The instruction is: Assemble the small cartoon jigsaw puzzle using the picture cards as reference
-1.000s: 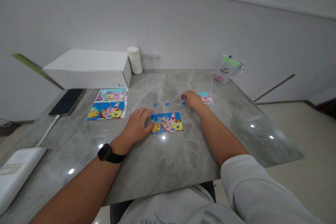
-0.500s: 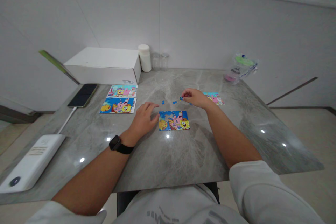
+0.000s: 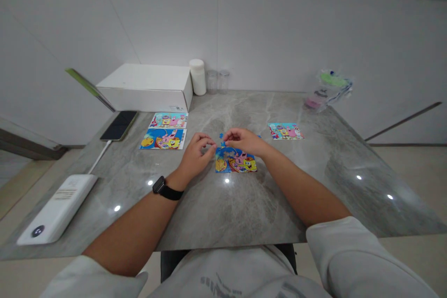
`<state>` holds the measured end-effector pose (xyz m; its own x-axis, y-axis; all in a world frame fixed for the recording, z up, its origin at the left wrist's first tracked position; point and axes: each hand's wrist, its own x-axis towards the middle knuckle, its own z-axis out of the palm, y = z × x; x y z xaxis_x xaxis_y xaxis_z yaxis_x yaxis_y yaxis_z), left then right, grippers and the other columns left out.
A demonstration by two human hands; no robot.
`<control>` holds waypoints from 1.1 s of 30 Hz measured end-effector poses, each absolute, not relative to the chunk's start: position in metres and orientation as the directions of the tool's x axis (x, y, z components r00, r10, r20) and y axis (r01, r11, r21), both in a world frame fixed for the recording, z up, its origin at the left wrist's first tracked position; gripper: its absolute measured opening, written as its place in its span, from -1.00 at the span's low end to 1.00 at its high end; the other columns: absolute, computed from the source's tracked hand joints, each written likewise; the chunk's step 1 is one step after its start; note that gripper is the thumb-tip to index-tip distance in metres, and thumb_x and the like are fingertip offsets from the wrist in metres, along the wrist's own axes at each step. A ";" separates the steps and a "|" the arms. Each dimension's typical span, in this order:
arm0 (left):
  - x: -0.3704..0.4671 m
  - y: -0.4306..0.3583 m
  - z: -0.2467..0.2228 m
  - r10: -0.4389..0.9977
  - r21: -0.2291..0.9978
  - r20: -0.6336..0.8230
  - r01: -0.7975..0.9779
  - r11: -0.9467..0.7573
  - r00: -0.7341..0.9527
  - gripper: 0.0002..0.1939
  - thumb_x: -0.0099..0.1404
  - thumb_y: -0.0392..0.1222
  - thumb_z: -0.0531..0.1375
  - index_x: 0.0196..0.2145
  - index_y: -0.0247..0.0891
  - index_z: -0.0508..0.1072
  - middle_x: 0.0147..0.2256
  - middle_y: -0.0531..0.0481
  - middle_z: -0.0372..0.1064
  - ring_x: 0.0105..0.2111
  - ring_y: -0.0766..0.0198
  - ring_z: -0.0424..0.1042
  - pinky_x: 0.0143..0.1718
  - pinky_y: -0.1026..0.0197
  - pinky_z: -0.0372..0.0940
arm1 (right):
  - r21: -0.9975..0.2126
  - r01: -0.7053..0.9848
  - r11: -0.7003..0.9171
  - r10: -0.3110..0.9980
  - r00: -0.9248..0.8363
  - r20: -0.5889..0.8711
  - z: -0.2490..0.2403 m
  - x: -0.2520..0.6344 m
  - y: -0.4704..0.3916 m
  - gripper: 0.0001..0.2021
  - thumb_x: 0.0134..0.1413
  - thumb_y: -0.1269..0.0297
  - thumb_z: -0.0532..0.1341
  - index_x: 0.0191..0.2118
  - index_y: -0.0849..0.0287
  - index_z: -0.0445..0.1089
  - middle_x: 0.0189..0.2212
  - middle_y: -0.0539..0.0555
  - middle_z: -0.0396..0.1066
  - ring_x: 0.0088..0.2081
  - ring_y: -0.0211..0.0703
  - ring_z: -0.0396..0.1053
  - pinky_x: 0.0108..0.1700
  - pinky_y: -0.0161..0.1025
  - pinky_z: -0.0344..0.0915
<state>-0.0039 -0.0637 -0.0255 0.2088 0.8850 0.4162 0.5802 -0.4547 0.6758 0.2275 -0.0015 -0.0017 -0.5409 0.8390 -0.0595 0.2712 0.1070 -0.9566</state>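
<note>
A partly assembled jigsaw puzzle (image 3: 240,162) lies in front of me, showing yellow and pink cartoon figures on blue, with grey gaps in its upper left. Over its top edge, my right hand (image 3: 246,142) pinches a small blue puzzle piece (image 3: 224,143) between thumb and fingertips. My left hand (image 3: 197,154) rests at the puzzle's left side, fingers bent and thumb apart from them, with nothing visible in it. Just behind the right fingertips is a loose blue piece (image 3: 221,135). Other loose pieces are mostly hidden by the right hand.
Left stand two picture cards (image 3: 162,139), a phone (image 3: 119,125) cabled to a white power bank (image 3: 57,209), and a white box (image 3: 145,86). A white bottle (image 3: 198,77) and two clear jars (image 3: 218,82) stand behind. Right are another puzzle picture (image 3: 286,131) and a plastic bag (image 3: 328,91).
My right hand has moved left and nearer with the blue piece, from among the loose pieces to the puzzle's upper left. My left hand stays beside the puzzle. The view has shifted slightly.
</note>
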 end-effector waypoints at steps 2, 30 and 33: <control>-0.003 -0.064 -0.026 0.886 0.686 0.405 0.566 -0.458 0.226 -0.81 0.47 -0.07 0.19 -0.17 -0.19 0.56 -0.06 -0.10 0.37 0.02 0.14 0.43 0.10 0.04 0.40 | -0.961 0.258 0.100 0.835 -0.547 -0.060 -0.003 0.226 -0.002 -0.82 0.03 0.29 0.41 -0.24 0.17 0.47 -0.38 -0.05 0.48 -0.33 -0.27 0.42 -0.18 -0.29 0.37; -0.003 -0.064 -0.030 0.842 0.546 0.342 0.641 -0.539 0.417 -0.89 0.36 -0.19 0.24 -0.24 -0.17 0.59 -0.08 -0.11 0.41 -0.03 0.08 0.45 0.08 -0.04 0.40 | -0.622 0.663 0.416 0.782 -0.610 -0.127 0.011 0.223 -0.020 -0.86 0.13 0.46 0.32 -0.21 0.13 0.59 -0.36 -0.02 0.57 -0.33 -0.24 0.45 -0.23 -0.32 0.26; -0.004 -0.065 -0.028 0.834 0.487 0.333 0.677 -0.552 0.441 -0.88 0.33 -0.16 0.28 -0.18 -0.16 0.58 -0.05 -0.12 0.44 -0.02 0.04 0.45 0.10 -0.08 0.37 | -0.554 0.699 0.453 0.785 -0.607 -0.124 0.008 0.224 -0.020 -0.87 0.13 0.44 0.32 -0.22 0.11 0.59 -0.33 -0.01 0.59 -0.31 -0.21 0.47 -0.24 -0.32 0.24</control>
